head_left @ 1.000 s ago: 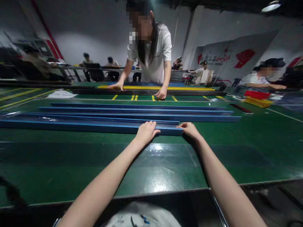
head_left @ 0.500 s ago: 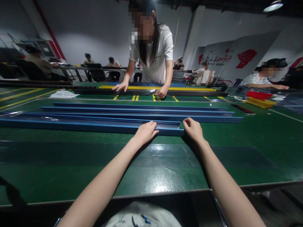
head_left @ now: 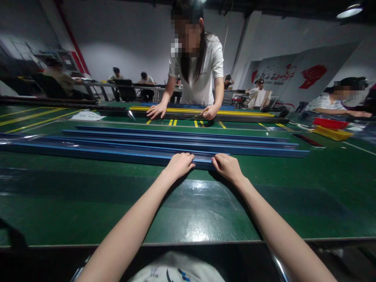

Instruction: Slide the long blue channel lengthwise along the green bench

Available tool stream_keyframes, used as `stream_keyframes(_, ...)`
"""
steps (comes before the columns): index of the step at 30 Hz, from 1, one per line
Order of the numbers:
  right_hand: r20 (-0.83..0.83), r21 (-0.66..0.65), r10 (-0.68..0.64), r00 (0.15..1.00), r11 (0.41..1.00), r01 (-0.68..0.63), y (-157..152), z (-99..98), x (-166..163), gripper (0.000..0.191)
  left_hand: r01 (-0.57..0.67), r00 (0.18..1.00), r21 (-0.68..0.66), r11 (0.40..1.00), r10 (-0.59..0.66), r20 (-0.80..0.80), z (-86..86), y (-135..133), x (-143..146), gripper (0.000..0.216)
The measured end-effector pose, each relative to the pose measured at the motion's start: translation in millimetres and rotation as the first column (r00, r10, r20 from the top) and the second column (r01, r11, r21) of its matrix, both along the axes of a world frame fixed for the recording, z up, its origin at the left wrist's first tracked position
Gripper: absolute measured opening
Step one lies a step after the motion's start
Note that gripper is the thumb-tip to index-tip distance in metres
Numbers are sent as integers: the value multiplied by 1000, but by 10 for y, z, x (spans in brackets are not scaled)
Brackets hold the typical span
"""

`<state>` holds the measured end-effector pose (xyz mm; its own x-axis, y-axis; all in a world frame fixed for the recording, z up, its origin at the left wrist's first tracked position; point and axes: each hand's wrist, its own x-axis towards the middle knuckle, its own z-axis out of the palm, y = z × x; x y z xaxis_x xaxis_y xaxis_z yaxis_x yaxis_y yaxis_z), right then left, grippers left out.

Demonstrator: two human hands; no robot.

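A long blue rail (head_left: 96, 153) lies across the green table (head_left: 188, 207), nearest to me. My left hand (head_left: 178, 165) rests on its right part with fingers curled over the top edge. My right hand (head_left: 226, 167) grips the rail's right end, fingers closed over it. Behind it lie several more long blue rails (head_left: 182, 137), parallel to the first one.
Across the table a person in a white T-shirt (head_left: 202, 74) leans over yellow and black rails (head_left: 235, 114), both hands on them. Red and yellow trays (head_left: 331, 128) sit at the right, where another person (head_left: 337, 102) sits. Paper (head_left: 87, 116) lies at far left. More people sit at back tables.
My right hand has slid left along the rail's end, closer to my left hand. The view has shifted a little; the person opposite has moved the hands slightly.
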<state>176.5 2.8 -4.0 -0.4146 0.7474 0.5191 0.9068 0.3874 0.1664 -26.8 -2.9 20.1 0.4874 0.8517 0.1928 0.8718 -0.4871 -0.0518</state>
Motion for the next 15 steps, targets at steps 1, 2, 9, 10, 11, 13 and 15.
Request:
stream_keyframes(1,5,1,-5,1000,1000,5,7,5,-2,35,-14,1000,-1,1000,14,-11,13,3,-24,19)
stream_keyframes(2,13,-1,-9,1000,1000,9,14,12,-4,35,-29,999,-1,1000,28,-19,25,7,-48,20)
stream_keyframes(9,74,-22,-31,997,999,33,62,87,-108,39,-103,994,-7,995,102,-41,73,33,-128,25)
stream_keyframes(10,74,-22,-34,997,999,36,68,95,-136,39,-104,994,-9,995,104,-38,69,37,-131,26)
stream_keyframes(11,71,-22,-40,997,999,42,74,101,-167,39,-105,994,-11,994,105,-33,64,41,-133,26)
stream_keyframes(13,52,-23,-61,997,998,62,83,101,-231,39,-101,995,-13,995,101,-25,51,48,-139,26)
stream_keyframes(15,4,-23,-101,995,995,101,91,83,-291,39,-92,996,-17,996,92,-21,40,53,-146,26)
